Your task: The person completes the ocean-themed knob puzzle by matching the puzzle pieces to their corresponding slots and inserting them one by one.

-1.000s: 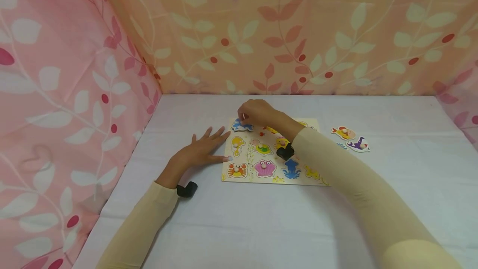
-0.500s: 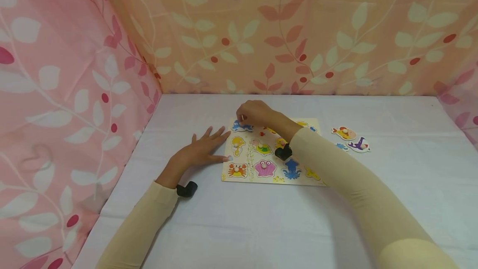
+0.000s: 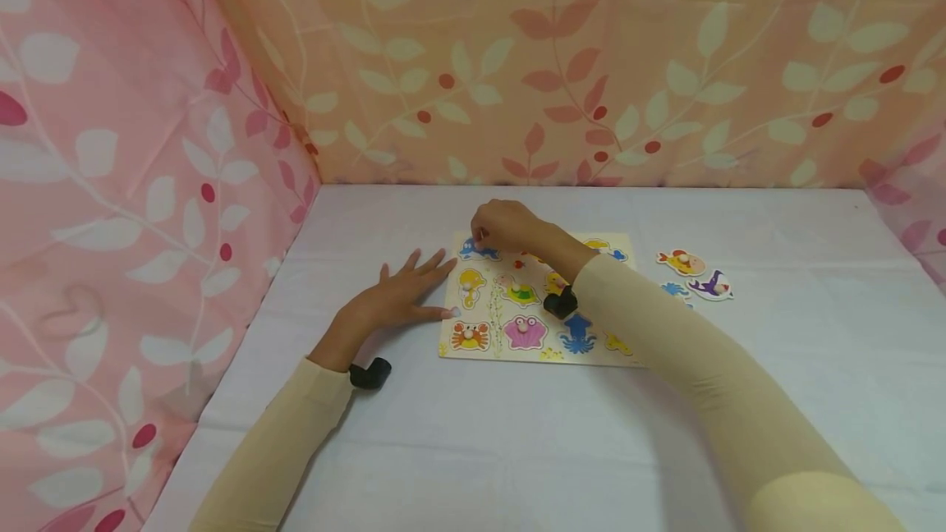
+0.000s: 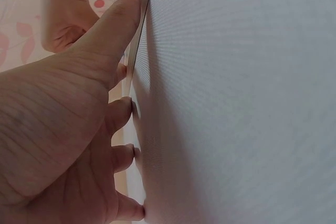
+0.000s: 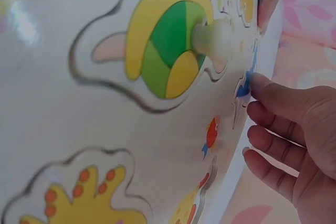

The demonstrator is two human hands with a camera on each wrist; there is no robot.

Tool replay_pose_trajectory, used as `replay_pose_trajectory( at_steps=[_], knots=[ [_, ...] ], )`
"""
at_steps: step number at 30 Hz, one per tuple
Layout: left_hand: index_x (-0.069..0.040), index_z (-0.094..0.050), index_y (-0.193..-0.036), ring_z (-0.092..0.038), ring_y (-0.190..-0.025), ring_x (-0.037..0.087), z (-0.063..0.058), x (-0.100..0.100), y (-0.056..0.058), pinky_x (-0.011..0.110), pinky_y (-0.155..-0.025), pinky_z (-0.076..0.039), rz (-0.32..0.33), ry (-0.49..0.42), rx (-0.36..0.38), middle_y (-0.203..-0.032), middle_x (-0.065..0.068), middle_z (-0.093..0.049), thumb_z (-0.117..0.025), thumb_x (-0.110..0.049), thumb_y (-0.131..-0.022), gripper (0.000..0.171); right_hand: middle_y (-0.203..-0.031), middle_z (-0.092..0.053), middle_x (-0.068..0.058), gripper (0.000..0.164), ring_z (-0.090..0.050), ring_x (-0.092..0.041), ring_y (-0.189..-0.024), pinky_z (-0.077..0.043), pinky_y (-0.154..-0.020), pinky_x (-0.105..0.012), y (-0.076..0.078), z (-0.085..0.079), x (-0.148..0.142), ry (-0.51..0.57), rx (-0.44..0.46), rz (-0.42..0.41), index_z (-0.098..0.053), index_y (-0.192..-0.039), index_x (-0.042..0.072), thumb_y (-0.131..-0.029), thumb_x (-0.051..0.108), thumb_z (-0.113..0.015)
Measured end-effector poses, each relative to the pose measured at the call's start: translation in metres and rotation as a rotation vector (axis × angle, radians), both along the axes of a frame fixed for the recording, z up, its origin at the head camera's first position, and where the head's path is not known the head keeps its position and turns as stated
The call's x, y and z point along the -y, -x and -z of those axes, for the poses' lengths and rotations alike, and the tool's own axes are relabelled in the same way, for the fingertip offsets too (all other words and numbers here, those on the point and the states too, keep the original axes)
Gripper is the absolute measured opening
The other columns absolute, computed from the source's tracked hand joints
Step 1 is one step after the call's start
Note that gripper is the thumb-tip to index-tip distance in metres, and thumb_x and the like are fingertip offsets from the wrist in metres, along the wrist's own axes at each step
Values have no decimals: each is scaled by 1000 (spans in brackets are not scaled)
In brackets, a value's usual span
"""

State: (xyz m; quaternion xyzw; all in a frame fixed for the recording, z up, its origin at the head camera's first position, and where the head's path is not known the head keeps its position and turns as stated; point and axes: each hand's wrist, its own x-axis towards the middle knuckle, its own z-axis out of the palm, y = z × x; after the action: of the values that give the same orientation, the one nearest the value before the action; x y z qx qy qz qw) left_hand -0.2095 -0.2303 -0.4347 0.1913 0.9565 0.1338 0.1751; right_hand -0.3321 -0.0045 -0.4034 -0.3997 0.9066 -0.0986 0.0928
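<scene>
A wooden peg puzzle board with printed sea animals lies flat on the white cloth. At its far left corner my right hand pinches a blue sea-animal puzzle piece; the fingers hide its knob in the head view. The right wrist view shows the thumb and index finger at that blue piece, low against the board. My left hand lies with fingers spread beside the board's left edge, its thumb touching the edge. In the left wrist view the fingertips rest along that side.
Seated in the board are a seahorse, a turtle, a crab and a pink shell. Loose pieces lie right of the board: a fish, a purple-and-white piece and a blue one. Patterned cloth walls stand behind and left.
The blue piece under my right hand has gone from slightly raised to lying flatter in the board. My right forearm has shifted a little to the left. The left hand stays where it was.
</scene>
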Motion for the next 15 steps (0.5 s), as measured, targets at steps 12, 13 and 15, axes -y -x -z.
replay_pose_trajectory(
  at_steps=[12, 13, 15],
  knots=[
    [-34, -15, -164, 4, -155, 40, -6, -5, -3, 80, -110, 0, -9, 1, 1, -171, -1, -5, -64, -64, -91, 93, -96, -70, 0, 22, -58, -19, -89, -51, -81, -33, -5, -8, -10, 13, 25, 23, -78, -110, 16, -95, 31, -73],
    [-33, -15, -164, 4, -155, 40, -6, -5, -3, 80, -110, 0, -10, 1, 1, -171, -1, -5, -64, -64, -91, 93, -96, -70, 0, 23, -58, -19, -89, -51, -81, -33, -5, -9, -13, 18, 25, 30, -77, -111, 16, -95, 31, -74],
    [-34, -15, -164, 4, -155, 40, -5, -4, -2, 80, -110, 0, -10, -1, 0, -171, -2, -5, -64, -64, -91, 93, -96, -70, -1, 25, -59, -19, -89, -51, -81, -33, -5, -10, -20, 30, 27, 40, -77, -113, 15, -95, 32, -74]
  ],
)
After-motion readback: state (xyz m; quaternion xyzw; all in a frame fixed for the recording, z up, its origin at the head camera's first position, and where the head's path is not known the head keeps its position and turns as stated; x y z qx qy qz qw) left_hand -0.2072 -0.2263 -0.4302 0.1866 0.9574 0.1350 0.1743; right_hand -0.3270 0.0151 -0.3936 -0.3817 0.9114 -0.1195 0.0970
